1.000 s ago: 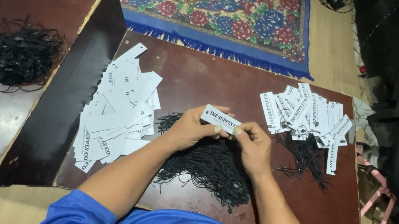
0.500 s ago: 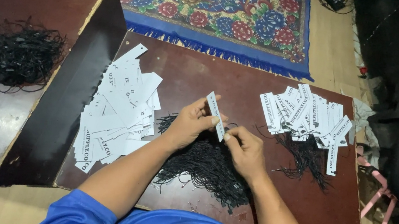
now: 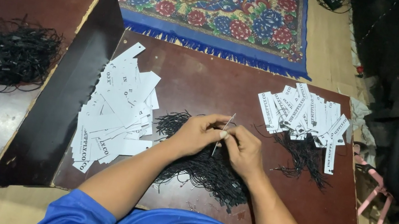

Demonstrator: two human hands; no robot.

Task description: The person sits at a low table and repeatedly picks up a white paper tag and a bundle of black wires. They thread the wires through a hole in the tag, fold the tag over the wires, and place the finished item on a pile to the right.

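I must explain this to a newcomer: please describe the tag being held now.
On the dark brown board, between two spreads of white tags, both hands meet over black strings. The single white tag is pinched there, edge-on, looking like a thin line, unlike the flat ones.

The white tag [image 3: 224, 128] between the left hand [image 3: 199, 133] and the right hand [image 3: 243, 148] now stands edge-on to the camera — a second ago its printed face lay flat and readable, then tilted. The hands sit closer together, fingertips meeting at the tag's lower end — above the black string pile [image 3: 210, 173].
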